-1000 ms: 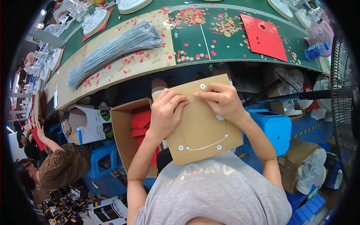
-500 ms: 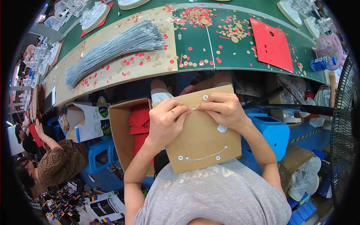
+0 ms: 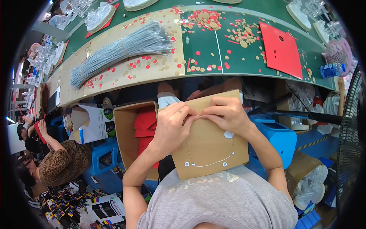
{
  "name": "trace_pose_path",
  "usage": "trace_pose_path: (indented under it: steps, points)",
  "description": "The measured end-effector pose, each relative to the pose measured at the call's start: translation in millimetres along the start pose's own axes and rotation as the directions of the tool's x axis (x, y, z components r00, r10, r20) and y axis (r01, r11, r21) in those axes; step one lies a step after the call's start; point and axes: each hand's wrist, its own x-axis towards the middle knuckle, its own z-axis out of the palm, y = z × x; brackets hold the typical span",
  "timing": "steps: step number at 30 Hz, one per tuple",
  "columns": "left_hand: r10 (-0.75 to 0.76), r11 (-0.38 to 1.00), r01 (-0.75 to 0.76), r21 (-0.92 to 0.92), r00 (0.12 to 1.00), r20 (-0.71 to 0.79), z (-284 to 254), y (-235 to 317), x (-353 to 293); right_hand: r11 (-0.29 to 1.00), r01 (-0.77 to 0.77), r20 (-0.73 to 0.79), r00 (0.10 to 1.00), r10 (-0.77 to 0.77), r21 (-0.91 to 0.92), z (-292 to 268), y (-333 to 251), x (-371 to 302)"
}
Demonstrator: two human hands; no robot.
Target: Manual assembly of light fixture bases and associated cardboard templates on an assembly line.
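Note:
A square brown cardboard panel [image 3: 207,143] rests tilted in my lap against my grey shirt. Both hands meet near its far edge. My left hand [image 3: 173,124] pinches a thin wire [image 3: 198,116] between thumb and fingertips, and my right hand [image 3: 228,113] pinches the same spot from the other side. Fingertips hide most of that wire. Along the near part of the panel runs a curved pale cord [image 3: 213,164], with round white washers [image 3: 187,164] close to its ends. A white patch [image 3: 228,134] shows beside my right wrist.
Across the table lie a bundle of grey wires [image 3: 122,51], scattered red and tan paper discs [image 3: 204,21] and a red panel [image 3: 280,51]. An open carton of red pieces [image 3: 126,139] stands left; a blue stool [image 3: 276,139] and black fan [image 3: 349,141] stand right. Another person [image 3: 63,166] sits left.
My right fingers have come down over the washer that showed at the panel's far edge. Both hands remain at the wire. The whole view has shifted slightly.

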Motion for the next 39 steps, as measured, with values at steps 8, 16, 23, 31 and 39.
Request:
trace_pose_path:
  steps: [8, 16, 23, 31, 39]
  points:
    - [0.156, 0.937, -0.299, 0.178, 0.819, 0.552, -21.4, -3.7, 30.2, 0.999, -0.013, 0.028, 1.000, 0.014, -0.040, 2.9, -10.2, -1.1]
    - [0.248, 0.876, -0.414, 0.247, 0.826, 0.506, -11.6, -4.6, 20.9, 0.996, -0.092, 0.095, 0.991, 0.090, 0.014, 0.8, -3.7, 4.7]
    - [0.253, 0.817, -0.310, 0.486, 0.950, 0.181, 23.0, 20.7, -20.1, 0.993, -0.107, 0.186, 0.978, 0.096, 0.050, -7.9, -0.6, 15.6]
    - [0.026, 0.854, -0.022, 0.520, 1.000, 0.000, 48.4, 43.4, -19.6, 0.995, 0.012, 0.718, 0.691, -0.083, 0.104, -25.4, 16.2, 75.6]
    - [0.062, 0.970, -0.084, 0.227, 0.993, 0.102, 9.5, 11.8, -20.6, 0.983, -0.173, 0.279, 0.949, 0.149, 0.063, -18.1, 3.3, 20.9]
